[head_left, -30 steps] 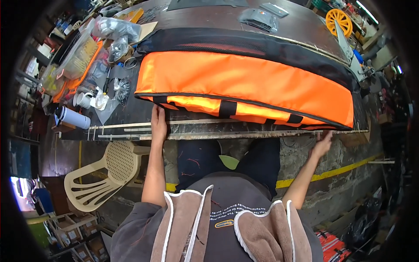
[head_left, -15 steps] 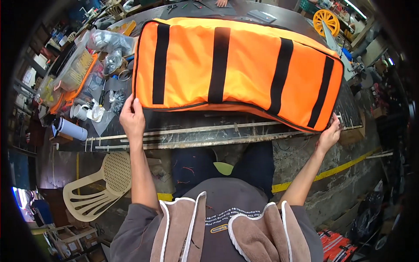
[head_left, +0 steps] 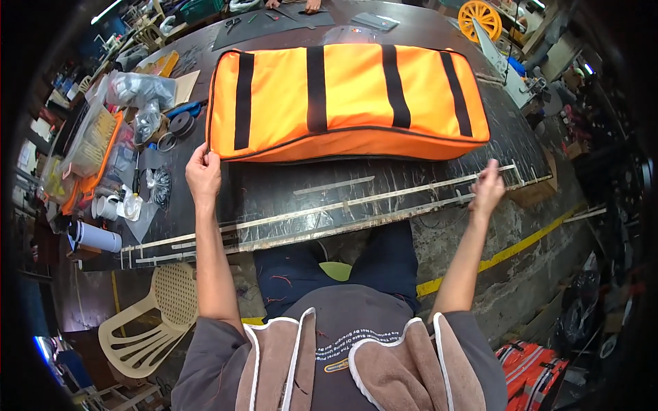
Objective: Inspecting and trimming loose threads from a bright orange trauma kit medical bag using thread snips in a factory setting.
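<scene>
A long, box-shaped orange fabric bag with black bands across it and black trim along its edges lies on the dark worktable. At the bag's near left corner, my left hand is closed, pinching the edge between thumb and fingers. My right hand is above the table's front edge, apart from the bag's near right corner. Its fingers are somewhat blurred but look apart, and nothing shows in them. The bag's underside is hidden.
At left are a clear plastic box, plastic bags, rolls of tape and a white tumbler. Across the table another person's hands work near scissors. A yellow wheel stands far right; a plastic chair is left.
The bag's right end has swung away from me and left, and the bag lies flatter on the table. My right hand has let go and moved left; my left hand still grips its corner.
</scene>
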The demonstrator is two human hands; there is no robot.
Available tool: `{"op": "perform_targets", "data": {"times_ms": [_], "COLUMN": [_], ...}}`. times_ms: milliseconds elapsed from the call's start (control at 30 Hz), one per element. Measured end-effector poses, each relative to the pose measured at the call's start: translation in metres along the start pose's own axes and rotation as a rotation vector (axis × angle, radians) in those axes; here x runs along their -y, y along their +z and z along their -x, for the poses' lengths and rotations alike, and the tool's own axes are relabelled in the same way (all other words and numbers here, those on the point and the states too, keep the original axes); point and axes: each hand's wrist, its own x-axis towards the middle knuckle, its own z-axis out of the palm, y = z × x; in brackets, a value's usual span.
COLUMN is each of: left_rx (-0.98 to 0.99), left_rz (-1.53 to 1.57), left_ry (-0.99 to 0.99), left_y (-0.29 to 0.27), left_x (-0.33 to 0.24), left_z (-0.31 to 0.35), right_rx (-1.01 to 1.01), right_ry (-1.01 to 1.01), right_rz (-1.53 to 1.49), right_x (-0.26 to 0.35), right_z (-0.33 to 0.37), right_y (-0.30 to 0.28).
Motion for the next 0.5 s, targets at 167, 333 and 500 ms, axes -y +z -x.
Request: {"op": "perform_targets", "data": {"times_ms": [167, 333, 500], "left_rx": [0.054, 0.122, 0.098], "left_rz": [-0.172, -0.175, -0.097], "left_ry": [-0.038, -0.102, -0.202], "left_y": [-0.011, -0.05, -0.111], "left_x": [-0.045, -0.073, -0.085], "left_z": [0.007, 0.045, 0.088], "right_rx": [0.233, 0.353, 0.455], "right_ry": [-0.04, 0.06, 0.144], "right_rz": [0.112, 0.051, 0.019], "right_x": [0.006, 0.014, 0.033], "right_z": [0.05, 0.065, 0.107], "right_y": [0.079, 0.127, 0.142]}}
